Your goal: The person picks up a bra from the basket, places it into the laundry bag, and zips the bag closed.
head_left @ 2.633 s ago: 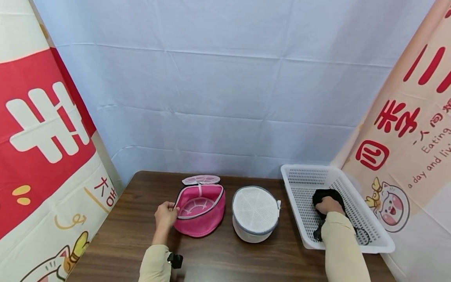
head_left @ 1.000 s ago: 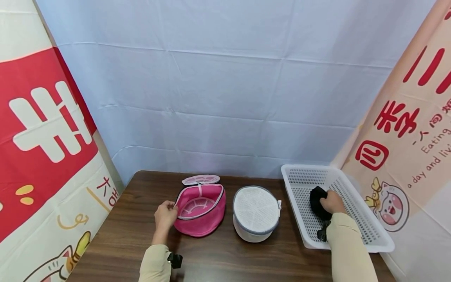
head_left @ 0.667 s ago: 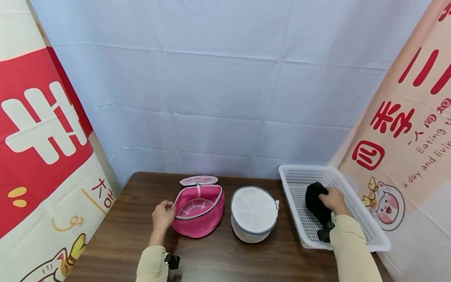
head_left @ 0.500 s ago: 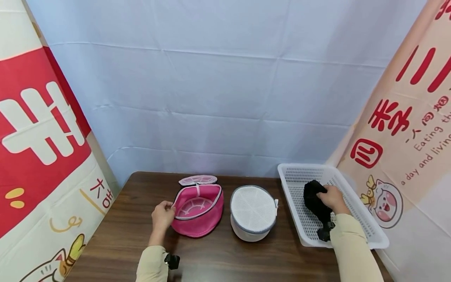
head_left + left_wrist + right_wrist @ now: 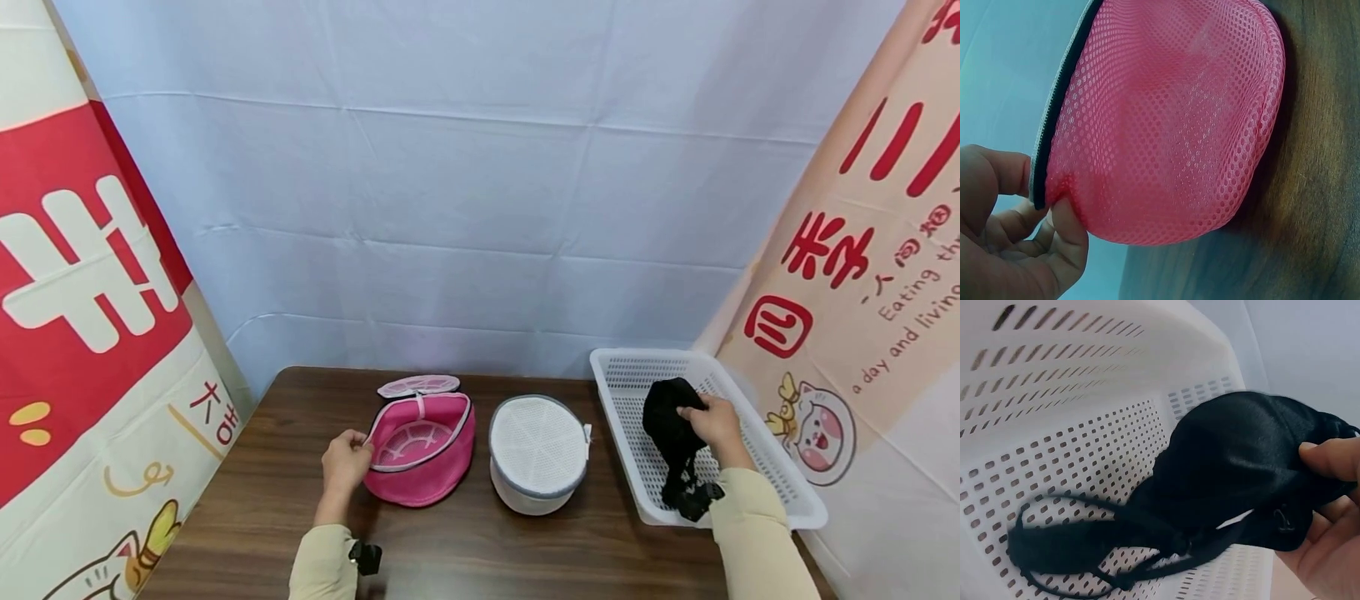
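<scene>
My left hand (image 5: 347,463) pinches the zippered rim of a pink mesh laundry bag (image 5: 429,485), which stands with its round lid (image 5: 417,385) folded back. In the left wrist view, thumb and fingers grip the mesh just at the end of the zipper (image 5: 1054,119). On the right, my right hand (image 5: 720,427) holds a black bra (image 5: 670,415) by the edge of a cup, over the white basket (image 5: 806,510). Loose straps and the band trail down toward the basket floor. In the right wrist view the bra (image 5: 1235,456) shows a smooth molded cup and a small hook near the fingers.
Between the pink bag and the basket stands a round white mesh laundry bag (image 5: 540,450) with grey trim, its lid closed. All rest on a dark wooden table (image 5: 450,558). A pale blue cloth (image 5: 450,208) hangs behind, with printed cloths at both sides.
My right hand first reached down into the basket onto the black bra, then gripped it and lifted it, so its straps now hang. The left hand has kept its hold on the bag rim.
</scene>
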Available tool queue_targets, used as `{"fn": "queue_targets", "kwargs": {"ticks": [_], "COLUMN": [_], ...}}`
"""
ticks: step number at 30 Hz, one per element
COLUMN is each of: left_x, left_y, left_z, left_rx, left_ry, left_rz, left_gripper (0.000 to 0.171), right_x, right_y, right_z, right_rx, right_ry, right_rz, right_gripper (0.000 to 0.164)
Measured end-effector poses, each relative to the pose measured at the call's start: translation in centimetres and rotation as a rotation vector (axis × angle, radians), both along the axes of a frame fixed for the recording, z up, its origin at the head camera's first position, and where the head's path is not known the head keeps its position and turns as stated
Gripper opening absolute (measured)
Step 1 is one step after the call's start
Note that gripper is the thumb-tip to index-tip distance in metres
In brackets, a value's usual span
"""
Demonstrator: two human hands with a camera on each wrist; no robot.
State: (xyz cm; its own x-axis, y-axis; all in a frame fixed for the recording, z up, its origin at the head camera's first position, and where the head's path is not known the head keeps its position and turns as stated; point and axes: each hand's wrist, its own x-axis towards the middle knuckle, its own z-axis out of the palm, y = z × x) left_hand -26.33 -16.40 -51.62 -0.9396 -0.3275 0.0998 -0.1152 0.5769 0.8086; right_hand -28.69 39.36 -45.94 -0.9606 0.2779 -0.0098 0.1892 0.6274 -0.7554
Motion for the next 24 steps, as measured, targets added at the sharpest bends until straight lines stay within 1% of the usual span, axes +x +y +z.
{"fn": "queue_targets", "kwargs": {"ticks": [4, 7, 11, 14, 20, 24], "left_x": [-0.1, -0.2, -0.4, -0.3, 0.1, 0.1], "left_y": [0.0, 0.0, 0.1, 0.1, 0.0, 0.0], "left_z": [0.0, 0.0, -0.2, -0.4, -0.9, -0.9], "left_rx": [0.007, 0.008, 0.000, -0.004, 0.015, 0.017], "left_ry": [-0.009, -0.006, 0.049, 0.084, 0.102, 0.112], "left_rz": [-0.004, -0.010, -0.032, -0.043, -0.014, -0.005], "left_gripper": [0.009, 0.013, 0.019, 0.019, 0.017, 0.017], "right_x": [0.3, 0.6, 1.4, 1.8, 2.1, 2.2], "right_y": [-0.2, -0.4, -1.1, -1.6, -2.3, -2.8], "right_z": [-0.1, 0.2, 0.9, 1.2, 1.6, 2.1], "right_rx": [0.009, 0.006, -0.050, -0.082, -0.119, -0.126], "right_ry": [0.032, 0.048, 0.087, 0.130, 0.176, 0.231], "right_rz": [-0.022, -0.053, -0.094, -0.116, -0.143, -0.171], "right_gripper": [0.052, 0.049, 0.048, 0.045, 0.047, 0.041]}}
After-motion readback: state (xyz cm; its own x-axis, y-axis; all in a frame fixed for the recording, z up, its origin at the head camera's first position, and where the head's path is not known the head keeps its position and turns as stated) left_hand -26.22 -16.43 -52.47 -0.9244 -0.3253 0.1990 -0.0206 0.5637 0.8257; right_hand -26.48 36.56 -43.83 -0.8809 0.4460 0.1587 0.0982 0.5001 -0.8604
